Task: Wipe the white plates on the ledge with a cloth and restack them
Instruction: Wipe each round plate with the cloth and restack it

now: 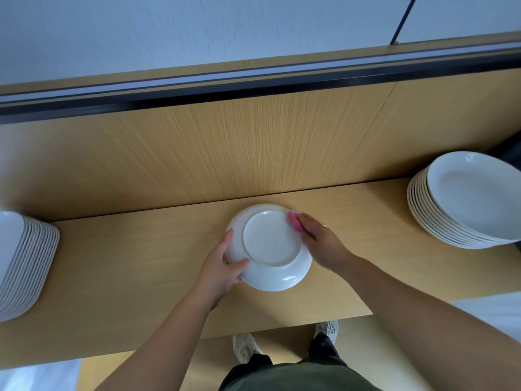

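One surface (141,277): light wood, lying under the plate.
Right stack (462,204): white plates, well to the plate's right, top one face up.
Left stack (25,263): white plates, well to the plate's left.
Plate (270,246): white, underside up, over the middle of the surface.
Left hand (222,266): grip closed on the plate's left rim, thumb on its underside.
Right hand (318,241): grip holding the cloth against the plate's right rim.
Pink cloth (294,221): at the plate's upper-right rim, mostly under the fingers.

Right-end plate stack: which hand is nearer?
Right. The right hand, with the pink cloth, is at the right of the plate; the left hand grips its left rim, farther from the stack.
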A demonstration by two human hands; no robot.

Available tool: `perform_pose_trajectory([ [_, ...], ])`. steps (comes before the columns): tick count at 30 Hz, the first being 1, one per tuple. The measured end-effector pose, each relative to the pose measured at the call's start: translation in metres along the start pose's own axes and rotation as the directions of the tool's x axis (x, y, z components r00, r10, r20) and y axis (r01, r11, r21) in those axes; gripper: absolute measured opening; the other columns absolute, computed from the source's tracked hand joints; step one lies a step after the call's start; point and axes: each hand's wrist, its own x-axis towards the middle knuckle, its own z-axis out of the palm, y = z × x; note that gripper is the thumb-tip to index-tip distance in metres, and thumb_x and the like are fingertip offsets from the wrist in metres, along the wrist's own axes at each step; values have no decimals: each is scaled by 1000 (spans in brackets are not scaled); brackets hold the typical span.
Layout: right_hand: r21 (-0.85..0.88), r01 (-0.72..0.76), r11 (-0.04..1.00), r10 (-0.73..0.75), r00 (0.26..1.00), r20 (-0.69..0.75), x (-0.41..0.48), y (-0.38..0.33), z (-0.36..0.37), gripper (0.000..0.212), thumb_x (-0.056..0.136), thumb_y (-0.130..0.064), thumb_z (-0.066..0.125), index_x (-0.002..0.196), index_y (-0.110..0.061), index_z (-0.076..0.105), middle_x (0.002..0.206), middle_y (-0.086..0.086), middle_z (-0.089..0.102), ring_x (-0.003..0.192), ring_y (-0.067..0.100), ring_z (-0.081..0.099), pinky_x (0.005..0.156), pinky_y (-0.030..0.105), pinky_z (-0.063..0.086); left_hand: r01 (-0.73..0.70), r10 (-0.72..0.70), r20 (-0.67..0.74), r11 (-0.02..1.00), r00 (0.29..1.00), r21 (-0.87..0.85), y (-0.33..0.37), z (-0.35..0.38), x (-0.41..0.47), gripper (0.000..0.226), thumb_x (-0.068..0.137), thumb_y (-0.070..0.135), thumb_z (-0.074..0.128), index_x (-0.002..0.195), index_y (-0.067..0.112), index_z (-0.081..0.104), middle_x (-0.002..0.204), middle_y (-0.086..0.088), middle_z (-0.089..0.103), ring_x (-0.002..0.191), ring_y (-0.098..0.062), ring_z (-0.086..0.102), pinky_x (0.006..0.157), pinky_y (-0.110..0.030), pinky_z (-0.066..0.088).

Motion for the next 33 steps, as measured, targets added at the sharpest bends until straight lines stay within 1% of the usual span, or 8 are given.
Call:
perform_pose_trajectory([
  [7, 79, -17, 997, 37, 965, -258, -52, 11, 39, 43, 103, -18, 42, 144, -33, 42, 135, -36, 35, 128, -5, 36, 101, -1, 22, 19, -18, -44, 999, 999, 38, -1, 0, 3, 81, 84, 0, 69, 146, 38, 33, 122, -11, 51, 107, -28, 59, 78, -43, 58],
  [10, 204, -37, 978, 94, 955, -280, -73, 28, 62, 44, 101, -24, 48, 141, -42, 45, 146, -25, 38, 137, 6, 38, 112, 37, 38, -6, 11, -48, 994, 999, 107, -2, -1, 4, 83, 83, 3, 71, 146, 40, 32, 109, -8, 54, 89, -22, 59, 71, -41, 58],
  [12, 223, -15, 975, 79, 957, -280, -78, 31, 62, 45, 100, -22, 51, 138, -46, 48, 143, -27, 41, 134, 8, 43, 106, 47, 44, -30, 36, -35, 988, 999, 154, -1, -2, 4, 84, 83, 7, 72, 146, 42, 29, 111, -7, 57, 88, -21, 59, 75, -43, 58],
  [15, 50, 76, 996, -58, 954, -295, -75, 14, 40, 41, 101, -14, 51, 137, -33, 55, 137, -16, 53, 127, 3, 49, 106, 28, 43, -75, 86, -26, 957, 996, 279, 3, -2, 0, 84, 83, 13, 73, 148, 40, 27, 101, 3, 58, 83, -16, 56, 86, -39, 55],
  [18, -79, 203, 976, -218, 928, -302, -60, -13, 21, 39, 99, -6, 51, 134, -21, 59, 134, -9, 55, 124, -5, 47, 101, 9, 35, -102, 104, 11, 944, 995, 314, 6, 0, -4, 90, 80, 13, 76, 150, 35, 24, 131, 6, 52, 107, -13, 56, 96, -32, 49],
  [22, -357, 206, 911, -280, 945, -169, -15, -32, 22, 41, 95, -6, 46, 134, -17, 58, 135, 1, 53, 121, 21, 52, 97, 34, 47, -113, 114, 15, 938, 993, 328, 6, 0, -6, 95, 74, 12, 81, 150, 35, 27, 145, 8, 42, 126, -15, 47, 104, -36, 45],
  [25, -567, 149, 810, -217, 975, -54, 9, -35, 38, 47, 91, -6, 50, 138, -12, 51, 145, 12, 44, 132, 34, 39, 104, 48, 39, -119, 125, 3, 937, 992, 329, 8, 3, -7, 95, 73, 11, 82, 148, 36, 30, 143, 7, 44, 126, -15, 48, 103, -36, 45],
  [33, -592, 183, 785, -187, 981, 55, 13, -38, 57, 56, 99, -16, 37, 153, -16, 25, 161, 5, 20, 147, 35, 10, 119, 49, 10, -116, 131, -17, 925, 991, 361, 11, 3, -8, 94, 73, 11, 82, 149, 31, 31, 148, 8, 40, 131, -15, 43, 107, -35, 42],
])
